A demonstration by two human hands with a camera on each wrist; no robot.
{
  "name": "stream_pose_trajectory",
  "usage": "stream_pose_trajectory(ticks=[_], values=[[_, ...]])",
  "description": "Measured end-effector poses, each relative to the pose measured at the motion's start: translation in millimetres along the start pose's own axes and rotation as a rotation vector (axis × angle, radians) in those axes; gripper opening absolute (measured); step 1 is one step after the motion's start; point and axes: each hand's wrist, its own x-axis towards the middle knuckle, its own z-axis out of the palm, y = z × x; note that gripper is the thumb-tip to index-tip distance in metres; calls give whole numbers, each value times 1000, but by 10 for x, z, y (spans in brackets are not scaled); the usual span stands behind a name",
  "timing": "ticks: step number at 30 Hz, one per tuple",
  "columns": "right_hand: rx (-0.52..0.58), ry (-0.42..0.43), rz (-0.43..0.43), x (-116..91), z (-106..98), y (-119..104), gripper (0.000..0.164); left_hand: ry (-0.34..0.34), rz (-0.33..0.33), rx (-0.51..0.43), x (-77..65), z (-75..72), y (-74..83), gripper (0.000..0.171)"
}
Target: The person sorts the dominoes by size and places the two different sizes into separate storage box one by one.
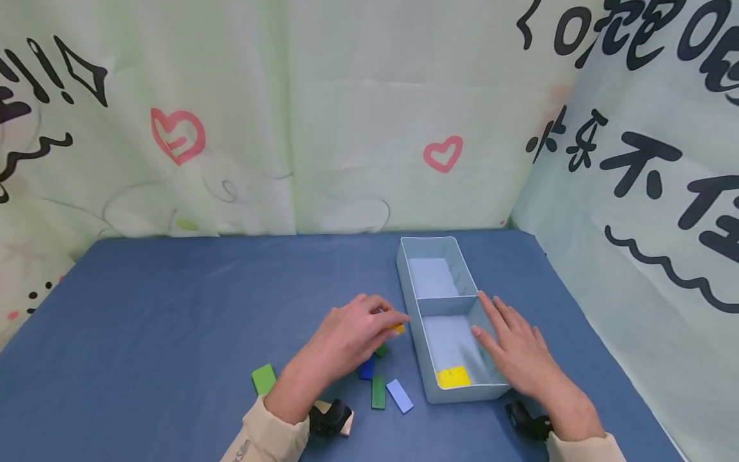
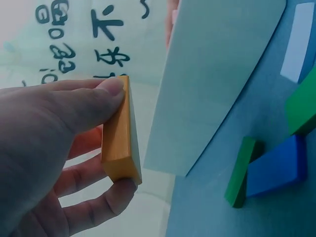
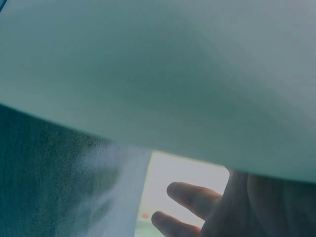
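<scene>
Pinching the orange block (image 2: pixel 117 136) betw. thumb and fingers, the L grip (image 1: pixel 353 330) (person's bare hand) held it clear of the counter (image 1: pixel 173 321), just beside the L wall of the box (image 1: pixel 467 394). Per L wrist view, the block stood roughly upright w/ a slight tilt, thumb on one face, a fingertip at the lower end; a gap separated it from the box wall.

R grip (image 1: pixel 516 350): fingers extended, lying along the box's R wall; thumb over the near compartment. R wrist view was mostly blocked by a pale surface; firm contact could not be confirmed.

Box config.: lt. blue-gray, 2 compartments, 1 divider (image 1: pixel 447 306). Yellow block(s) (image 1: pixel 453 376) lay in the near compartment, near-L corner; exact qty. unclear.

Loose pcs. on counter, L of box: green block (image 1: pixel 378 393) w/ pale blue block (image 1: pixel 399 396) adj.; dark blue block (image 1: pixel 366 369) and small green piece (image 1: pixel 382 350), both partly hidden under L grip. Lt. green block (image 1: pixel 263 379) sat farther L, by the forearm; beige block (image 1: pixel 347 423) showed behind the L wrist cam (image 1: pixel 330 418).

Backgnd.: pale curtain (image 1: pixel 346 96) w/ pink hearts and blk. lettering.
</scene>
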Motion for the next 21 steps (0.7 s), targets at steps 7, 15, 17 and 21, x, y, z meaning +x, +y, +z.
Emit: stream_pose_trajectory(ticks=[7, 15, 17, 21], values=[[-5, 13, 7, -20, -31, -6, 71, 53, 80, 11, 39, 64, 86, 20], [-57, 27, 7, -24, -39, -14, 70, 12, 74, 12, 65, 80, 172, 22], [-86, 34, 11, -22, -39, -19, 70, 7, 79, 6, 71, 87, 195, 23], [-138, 49, 10, -37, -51, -23, 71, -3, 97, 6, 89, 111, 238, 23]])
